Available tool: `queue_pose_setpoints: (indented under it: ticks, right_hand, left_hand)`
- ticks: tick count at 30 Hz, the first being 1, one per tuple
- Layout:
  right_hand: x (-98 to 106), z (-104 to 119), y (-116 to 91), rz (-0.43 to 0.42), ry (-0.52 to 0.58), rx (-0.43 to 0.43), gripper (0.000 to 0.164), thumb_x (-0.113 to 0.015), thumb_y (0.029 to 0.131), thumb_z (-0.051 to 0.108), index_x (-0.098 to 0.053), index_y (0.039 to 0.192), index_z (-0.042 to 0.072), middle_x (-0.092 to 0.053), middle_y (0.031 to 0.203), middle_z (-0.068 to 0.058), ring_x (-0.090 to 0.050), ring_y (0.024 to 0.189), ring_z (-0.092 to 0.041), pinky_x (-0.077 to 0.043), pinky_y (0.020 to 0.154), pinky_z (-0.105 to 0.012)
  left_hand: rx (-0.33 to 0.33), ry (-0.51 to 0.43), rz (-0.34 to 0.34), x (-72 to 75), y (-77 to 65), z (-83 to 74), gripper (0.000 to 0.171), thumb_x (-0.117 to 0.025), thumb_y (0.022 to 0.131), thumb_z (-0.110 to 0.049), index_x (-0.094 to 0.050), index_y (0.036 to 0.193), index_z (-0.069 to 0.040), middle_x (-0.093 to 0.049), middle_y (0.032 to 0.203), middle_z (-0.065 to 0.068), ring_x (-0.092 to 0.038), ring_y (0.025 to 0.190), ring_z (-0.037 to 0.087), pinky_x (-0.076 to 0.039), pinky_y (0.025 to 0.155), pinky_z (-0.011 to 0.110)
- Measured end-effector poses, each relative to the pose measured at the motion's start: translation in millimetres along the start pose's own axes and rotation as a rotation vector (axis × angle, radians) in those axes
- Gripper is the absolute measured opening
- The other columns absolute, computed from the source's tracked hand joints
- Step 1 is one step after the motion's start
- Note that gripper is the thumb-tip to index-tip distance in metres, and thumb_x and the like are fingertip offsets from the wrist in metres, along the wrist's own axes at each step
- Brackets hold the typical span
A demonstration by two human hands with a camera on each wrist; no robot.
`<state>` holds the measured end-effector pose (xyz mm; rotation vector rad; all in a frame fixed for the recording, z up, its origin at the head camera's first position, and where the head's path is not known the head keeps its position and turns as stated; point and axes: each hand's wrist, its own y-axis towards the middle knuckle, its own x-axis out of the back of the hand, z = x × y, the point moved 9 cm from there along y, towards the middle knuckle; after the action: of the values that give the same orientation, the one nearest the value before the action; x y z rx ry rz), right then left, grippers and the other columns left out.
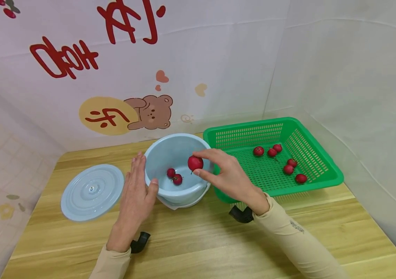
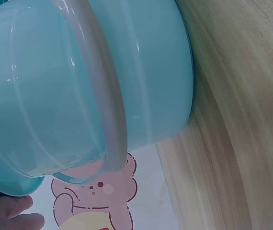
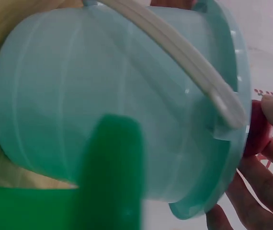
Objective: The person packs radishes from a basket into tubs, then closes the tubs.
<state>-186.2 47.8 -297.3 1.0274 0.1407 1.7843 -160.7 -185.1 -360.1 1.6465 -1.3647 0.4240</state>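
Note:
My right hand (image 1: 230, 174) pinches a round red fruit (image 1: 195, 163), like a hawthorn berry, between thumb and fingers over the right side of a light blue bucket (image 1: 180, 193). The right wrist view shows the same fruit (image 3: 258, 129) just past the bucket's rim. Two more red fruits (image 1: 177, 179) lie on the bucket's floor. With its fingers straight, my left hand (image 1: 136, 192) rests against the left side of the bucket's rim. In the left wrist view its fingertips (image 2: 26, 223) show by the rim.
Right of the bucket stands a green plastic basket (image 1: 338, 176) holding several red fruits (image 1: 288, 169). A light blue lid (image 1: 93, 193) lies on the wooden table (image 1: 191, 244) at the left. A printed cloth wall (image 1: 232, 69) rises behind, and the bucket's pale handle (image 3: 175, 43) hangs down.

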Motion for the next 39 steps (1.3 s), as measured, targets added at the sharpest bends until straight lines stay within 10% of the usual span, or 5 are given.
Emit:
queue_pose_setpoints:
  ticks: [20, 34, 39]
  right_hand:
    - [-2.2, -3.0, -10.7, 0.055, -0.082, 0.015, 0.038, -0.075, 0.096, 0.026, -0.071, 0.132, 0.012, -0.066, 0.136, 0.0, -0.061, 0.127, -0.018, -0.056, 0.097, -0.039]
    - [79.2, 11.0, -21.7, -0.027, -0.051, 0.133, 0.031, -0.078, 0.089, 0.002, -0.076, 0.119, 0.011, -0.074, 0.119, 0.002, -0.067, 0.116, -0.016, -0.053, 0.097, -0.025]
    - [107.9, 4.0, -19.8, -0.04, -0.101, 0.152, 0.033, -0.079, 0.087, 0.001, -0.077, 0.118, 0.014, -0.075, 0.113, 0.004, -0.062, 0.087, -0.005, -0.047, 0.07, -0.017]
  left_hand:
    - [0.011, 0.005, 0.006, -2.5, -3.0, 1.0, 0.07, -0.047, 0.103, -0.03, -0.025, 0.163, 0.0, -0.021, 0.171, 0.012, -0.016, 0.158, 0.035, -0.021, 0.117, 0.072]
    - [-0.016, 0.005, -0.005, -2.1, -1.4, -1.9, 0.069, -0.046, 0.105, -0.033, -0.026, 0.162, 0.001, -0.022, 0.171, 0.013, -0.017, 0.157, 0.035, -0.021, 0.117, 0.072]
    - [-0.016, 0.006, -0.004, -1.6, -1.8, -1.7, 0.069, -0.046, 0.106, -0.033, -0.025, 0.162, 0.001, -0.021, 0.171, 0.012, -0.017, 0.157, 0.036, -0.021, 0.117, 0.072]
